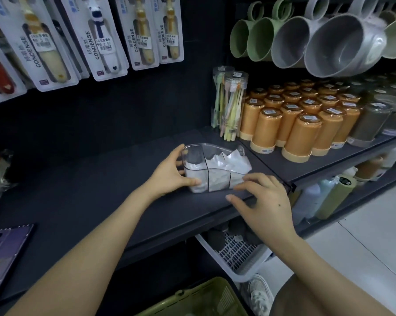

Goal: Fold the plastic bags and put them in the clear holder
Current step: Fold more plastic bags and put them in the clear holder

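— Where did the clear plastic holder with dividers (193, 156) stand?
— On the dark grey shelf (101, 179), near the orange lidded canisters (302, 135) on its right; the crumpled white plastic bags (226, 164) lay inside its compartments, one poking above the rim at the right end.
— And the hands?
— The left hand (167, 174) gripped the holder's left end, thumb on the front wall, fingers over the back rim; the right hand (265, 201) was relaxed, fingers spread, fingertips touching the front right corner, clasping nothing.
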Motion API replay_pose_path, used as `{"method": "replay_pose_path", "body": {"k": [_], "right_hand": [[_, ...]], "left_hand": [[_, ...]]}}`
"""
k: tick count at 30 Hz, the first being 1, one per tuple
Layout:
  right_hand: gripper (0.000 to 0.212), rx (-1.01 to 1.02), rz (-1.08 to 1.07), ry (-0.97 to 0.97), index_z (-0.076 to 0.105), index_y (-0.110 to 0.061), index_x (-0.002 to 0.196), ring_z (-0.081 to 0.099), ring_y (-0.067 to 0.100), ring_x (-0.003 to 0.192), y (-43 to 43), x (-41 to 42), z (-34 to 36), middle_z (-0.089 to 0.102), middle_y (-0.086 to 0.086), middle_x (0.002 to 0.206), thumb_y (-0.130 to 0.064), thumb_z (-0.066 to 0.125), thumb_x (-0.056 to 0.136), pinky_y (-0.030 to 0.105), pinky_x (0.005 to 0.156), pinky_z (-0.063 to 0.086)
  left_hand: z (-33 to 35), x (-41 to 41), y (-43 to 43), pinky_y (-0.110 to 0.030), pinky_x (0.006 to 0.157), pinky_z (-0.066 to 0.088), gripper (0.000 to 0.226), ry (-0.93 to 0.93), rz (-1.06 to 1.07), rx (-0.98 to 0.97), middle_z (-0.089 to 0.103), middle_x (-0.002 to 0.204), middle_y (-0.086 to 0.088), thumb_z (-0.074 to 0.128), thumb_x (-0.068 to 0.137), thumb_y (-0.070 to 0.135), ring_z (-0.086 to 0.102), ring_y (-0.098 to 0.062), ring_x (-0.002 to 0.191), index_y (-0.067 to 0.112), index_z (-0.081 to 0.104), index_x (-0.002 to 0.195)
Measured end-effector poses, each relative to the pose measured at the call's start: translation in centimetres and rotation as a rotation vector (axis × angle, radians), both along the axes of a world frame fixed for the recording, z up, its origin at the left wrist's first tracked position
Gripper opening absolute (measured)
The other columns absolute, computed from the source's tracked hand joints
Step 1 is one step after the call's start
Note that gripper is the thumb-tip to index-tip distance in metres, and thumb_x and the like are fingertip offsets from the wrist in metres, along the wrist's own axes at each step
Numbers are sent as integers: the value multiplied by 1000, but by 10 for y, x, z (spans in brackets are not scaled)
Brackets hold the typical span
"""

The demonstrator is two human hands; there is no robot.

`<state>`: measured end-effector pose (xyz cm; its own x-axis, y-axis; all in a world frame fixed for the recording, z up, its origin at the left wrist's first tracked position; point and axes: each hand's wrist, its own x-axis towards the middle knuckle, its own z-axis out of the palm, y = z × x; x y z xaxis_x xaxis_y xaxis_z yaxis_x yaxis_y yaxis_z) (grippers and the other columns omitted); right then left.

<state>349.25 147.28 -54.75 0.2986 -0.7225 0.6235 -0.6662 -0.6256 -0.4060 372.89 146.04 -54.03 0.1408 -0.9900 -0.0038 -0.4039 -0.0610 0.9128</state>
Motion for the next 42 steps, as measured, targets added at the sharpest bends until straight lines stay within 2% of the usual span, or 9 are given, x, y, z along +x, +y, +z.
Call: {"method": "replay_pose_path", "body": {"k": [3,7,10,17,22,29,34,38,42], "right_hand": [[35,23,89,-24,73,-15,82,59,16,78,24,-5,-8,65,-3,85,-45,55,85,26,70,49],[33,224,164,-14,73,-18,78,58,6,67,78,-6,-41,65,-7,73,-46,57,85,18,62,47],[20,555,204,170,73,-21,85,64,12,75,119,-1,-72,68,-5,79,-40,69,85,25,65,49],[35,1075,344,702,62,-22,121,61,21,110,186,29,-169,67,2,116,-37,62,89,24,77,42],[63,1332,283,566,44,-25,138,50,24,126,204,40,-239,51,2,140,-46,67,84,36,105,40],[65,1323,114,622,34,-13,144,46,31,129,189,81,-289,47,11,142,-36,63,91,33,101,39],[47,1147,86,902,58,-18,130,50,25,123,189,83,-325,57,6,133,-46,53,93,33,102,38],[30,1109,110,793,71,-18,108,63,24,105,181,85,-300,70,6,111,-36,56,90,27,84,47],[13,1114,308,635,74,-17,91,64,17,90,156,85,-239,72,2,94,-22,63,87,23,69,39]], "left_hand": [[4,0,14,-34,112,35,105,-53,32,14,31,153,1,82,73,13,39,-14,135,16,15,153],[-7,11,89,-27,112,24,71,-536,121,-6,31,154,-1,61,88,49,30,-18,141,20,35,147],[-31,24,171,-40,113,28,68,-802,187,-12,44,147,-8,38,92,65,35,-30,139,16,53,136],[-71,46,281,-53,113,26,59,-1115,268,-37,49,143,-14,32,97,49,41,-40,134,11,51,138],[-82,48,293,-50,117,19,60,-1186,264,-84,40,150,-10,35,98,47,31,-35,141,10,41,145],[-97,50,289,-48,119,13,65,-1177,341,-158,38,151,-8,44,94,43,28,-32,142,6,36,146],[-102,51,288,-48,119,11,64,-1171,345,-187,37,152,-9,47,92,39,26,-32,142,6,36,146],[-102,51,288,-47,119,8,65,-1166,342,-193,36,152,-9,49,91,37,25,-32,142,6,36,146],[-101,50,288,-47,119,8,65,-1149,334,-163,36,152,-9,47,90,38,25,-32,142,7,36,146]]}}
